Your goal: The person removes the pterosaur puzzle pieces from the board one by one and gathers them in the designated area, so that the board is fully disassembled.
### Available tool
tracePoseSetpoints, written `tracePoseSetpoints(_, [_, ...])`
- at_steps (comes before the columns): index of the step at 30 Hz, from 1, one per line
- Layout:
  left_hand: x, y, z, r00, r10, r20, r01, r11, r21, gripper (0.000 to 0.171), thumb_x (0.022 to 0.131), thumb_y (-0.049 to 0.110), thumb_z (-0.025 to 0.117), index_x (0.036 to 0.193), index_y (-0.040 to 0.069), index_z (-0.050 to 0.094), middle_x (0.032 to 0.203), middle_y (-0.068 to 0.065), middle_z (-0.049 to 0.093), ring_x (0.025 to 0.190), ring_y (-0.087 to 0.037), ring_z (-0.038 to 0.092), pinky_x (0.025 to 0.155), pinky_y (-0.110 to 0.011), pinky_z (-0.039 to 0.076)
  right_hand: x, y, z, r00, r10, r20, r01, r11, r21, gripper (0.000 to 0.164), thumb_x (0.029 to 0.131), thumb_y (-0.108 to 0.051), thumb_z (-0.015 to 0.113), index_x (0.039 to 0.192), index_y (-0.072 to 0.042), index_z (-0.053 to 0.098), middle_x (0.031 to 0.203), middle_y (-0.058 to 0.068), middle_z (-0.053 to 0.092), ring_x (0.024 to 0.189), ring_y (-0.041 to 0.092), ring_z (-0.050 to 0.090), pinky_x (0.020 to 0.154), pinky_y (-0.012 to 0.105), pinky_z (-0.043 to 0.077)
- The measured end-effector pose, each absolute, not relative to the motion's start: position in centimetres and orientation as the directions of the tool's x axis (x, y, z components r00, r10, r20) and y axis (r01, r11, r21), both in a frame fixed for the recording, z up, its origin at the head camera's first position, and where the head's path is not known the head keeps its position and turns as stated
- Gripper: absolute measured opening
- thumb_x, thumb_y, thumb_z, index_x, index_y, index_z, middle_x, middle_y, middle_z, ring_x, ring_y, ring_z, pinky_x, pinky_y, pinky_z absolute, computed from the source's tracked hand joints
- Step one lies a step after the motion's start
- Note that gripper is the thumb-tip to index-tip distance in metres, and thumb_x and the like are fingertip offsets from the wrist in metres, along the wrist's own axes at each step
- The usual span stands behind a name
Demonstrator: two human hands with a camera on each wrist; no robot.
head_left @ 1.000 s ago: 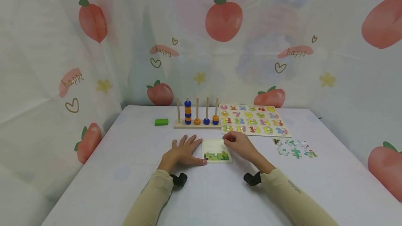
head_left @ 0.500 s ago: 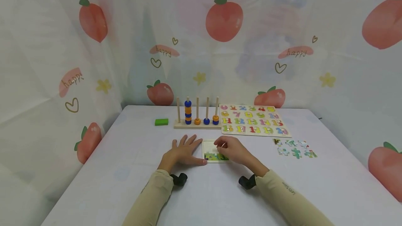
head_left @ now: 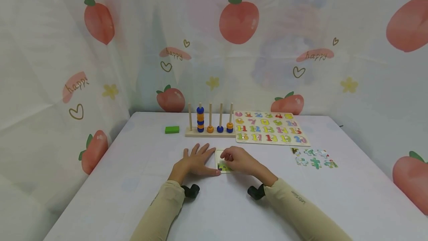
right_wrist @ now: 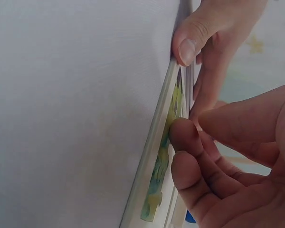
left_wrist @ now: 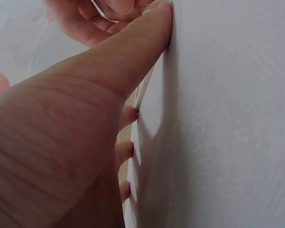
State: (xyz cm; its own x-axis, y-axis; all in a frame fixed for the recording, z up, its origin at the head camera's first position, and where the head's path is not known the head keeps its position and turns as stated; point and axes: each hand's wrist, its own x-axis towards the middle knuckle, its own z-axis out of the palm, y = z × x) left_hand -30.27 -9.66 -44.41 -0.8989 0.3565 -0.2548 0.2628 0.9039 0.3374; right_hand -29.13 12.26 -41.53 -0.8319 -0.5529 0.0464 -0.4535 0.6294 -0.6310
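Observation:
A small framed jigsaw tray [head_left: 219,155] lies flat before the person, partly hidden by the right hand. Its near side carries a strip of joined green puzzle pieces [right_wrist: 156,175]. The left hand [head_left: 195,163] is spread along the tray's left side; its thumb rests at the near left corner. Over the tray is the right hand [head_left: 239,161], fingers loosely bent. In the right wrist view its fingertips [right_wrist: 185,171] are right at the green strip, and no piece shows between them. The left wrist view mostly shows the left thumb [left_wrist: 147,35] along the tray edge.
Several loose puzzle pieces [head_left: 315,163] lie to the right. Behind the tray stand a wooden peg stand [head_left: 194,134] with blue and orange beads and a number board [head_left: 272,140]. A green block [head_left: 172,129] sits back left. Patterned cloth hangs behind the white table.
The right hand has moved left and slightly nearer, from the tray's far right corner to over its middle, covering more of it. The left hand stays in place.

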Motion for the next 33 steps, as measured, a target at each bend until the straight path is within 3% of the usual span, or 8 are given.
tracePoseSetpoints(19, [-30.3,-9.8,-44.1,-0.897,0.366,-0.249,0.278,0.903,0.327,0.099,0.09,0.074,0.07,0.171,0.029,0.031,0.179,-0.003,0.016,0.164,-0.039,0.003,0.124,-0.073,-0.001,-29.9,11.0,-41.1,-0.801,-0.597,-0.033,-0.485,0.681,-0.548,0.012,0.091,0.003,0.073,0.102,0.002,0.075,0.095,0.005,0.068,0.088,0.018,0.061,0.086,0.04,0.058])
tracePoseSetpoints(33, [-30.7,-9.7,-44.9,-0.9,0.355,-0.253,0.26,0.903,0.342,0.099,0.091,0.072,0.072,0.171,0.03,0.031,0.18,-0.002,0.014,0.164,-0.039,0.001,0.123,-0.073,-0.005,-29.6,11.2,-41.2,-0.836,-0.547,-0.036,-0.41,0.668,-0.621,0.015,0.093,0.005,0.072,0.104,-0.004,0.068,0.095,0.001,0.066,0.086,0.018,0.06,0.083,0.038,0.056])
